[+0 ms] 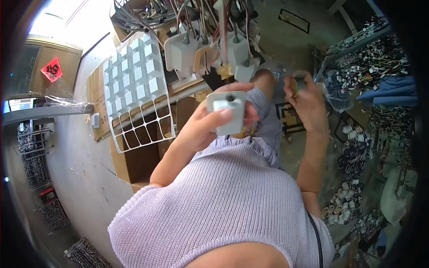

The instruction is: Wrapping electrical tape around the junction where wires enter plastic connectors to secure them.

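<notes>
My left hand (206,123) is wrapped round a white plastic housing (230,119), boxy with a wider flange at its top and a dark round spot in it. The thumb lies across its face and the fingers come round the far side. Off to the right, apart from the housing, my right hand (307,99) is raised with its fingers curled. A small tan piece (294,87) shows between those fingers, too blurred to name. Ahead of my hands hang similar white housings (183,56) on cables (205,22).
A white plastic grid (147,129) with rows of pale box-shaped parts (127,80) lies on cardboard at the left. Cardboard boxes (123,156) stand below it. Heaps of cables with connectors (366,67) line the right side. A metal bar (44,114) runs in from the left.
</notes>
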Demonstrator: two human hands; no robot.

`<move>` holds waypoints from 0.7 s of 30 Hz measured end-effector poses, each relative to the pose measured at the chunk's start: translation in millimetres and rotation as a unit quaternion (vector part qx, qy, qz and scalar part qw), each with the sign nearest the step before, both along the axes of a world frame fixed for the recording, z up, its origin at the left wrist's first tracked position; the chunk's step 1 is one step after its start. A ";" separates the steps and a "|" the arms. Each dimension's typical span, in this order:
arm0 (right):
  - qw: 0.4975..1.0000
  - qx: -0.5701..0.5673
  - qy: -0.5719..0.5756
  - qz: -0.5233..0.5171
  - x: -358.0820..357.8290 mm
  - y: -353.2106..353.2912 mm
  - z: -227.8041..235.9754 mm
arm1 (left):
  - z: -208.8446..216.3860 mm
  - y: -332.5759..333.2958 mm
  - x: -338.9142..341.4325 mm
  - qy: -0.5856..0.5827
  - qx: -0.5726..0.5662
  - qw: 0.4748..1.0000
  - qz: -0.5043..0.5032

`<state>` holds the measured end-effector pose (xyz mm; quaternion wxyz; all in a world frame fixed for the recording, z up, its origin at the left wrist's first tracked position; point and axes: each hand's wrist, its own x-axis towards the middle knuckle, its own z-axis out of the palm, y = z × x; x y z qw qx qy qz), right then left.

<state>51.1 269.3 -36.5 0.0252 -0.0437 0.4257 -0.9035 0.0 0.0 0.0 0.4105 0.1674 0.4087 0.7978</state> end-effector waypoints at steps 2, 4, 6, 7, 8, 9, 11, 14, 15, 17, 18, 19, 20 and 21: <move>0.991 0.121 0.011 -0.048 14.4 -18.5 27.9 | 0.0 13.5 1.1 0.043 -0.075 0.996 0.009; 0.955 0.275 -0.017 -0.110 22.1 -32.1 48.8 | 0.2 27.9 2.7 0.189 -0.137 0.970 0.063; 0.945 0.298 -0.070 -0.112 20.8 -38.0 59.2 | 1.6 35.5 2.3 0.237 -0.175 0.954 0.057; 0.951 0.289 -0.042 -0.105 19.0 -40.2 60.2 | 1.4 40.8 3.4 0.286 -0.154 0.943 0.075; 0.957 0.273 -0.022 -0.099 17.3 -41.1 60.6 | 1.6 43.6 4.4 0.332 -0.133 0.929 0.096; 0.956 0.279 -0.018 -0.093 15.7 -40.9 60.9 | 2.3 42.9 5.3 0.325 -0.142 0.931 0.079; 0.934 0.345 0.041 -0.087 12.5 -38.7 62.6 | 1.7 46.7 5.4 0.325 -0.136 0.932 0.091; 0.924 0.369 0.073 -0.061 11.3 -34.5 70.4 | -1.0 50.8 2.8 0.328 -0.139 0.928 0.104; 0.914 0.394 0.066 -0.065 11.6 -34.7 71.9 | -2.5 52.3 1.8 0.342 -0.136 0.924 0.107; 0.905 0.417 0.068 -0.053 10.1 -32.2 75.0 | -5.8 56.0 -2.1 0.383 -0.132 0.906 0.118; 0.894 0.441 0.068 -0.045 9.1 -30.6 76.7 | -7.1 56.9 -3.2 0.386 -0.127 0.906 0.121; 0.895 0.440 0.065 -0.043 6.8 -28.4 78.9 | -8.2 57.2 -3.7 0.396 -0.135 0.900 0.121; 0.858 0.497 0.123 -0.037 3.1 -26.4 81.4 | -9.3 57.5 -4.1 0.399 -0.147 0.898 0.117; 0.815 0.551 0.178 -0.032 0.4 -25.7 84.5 | -10.3 58.1 -4.0 0.405 -0.145 0.895 0.120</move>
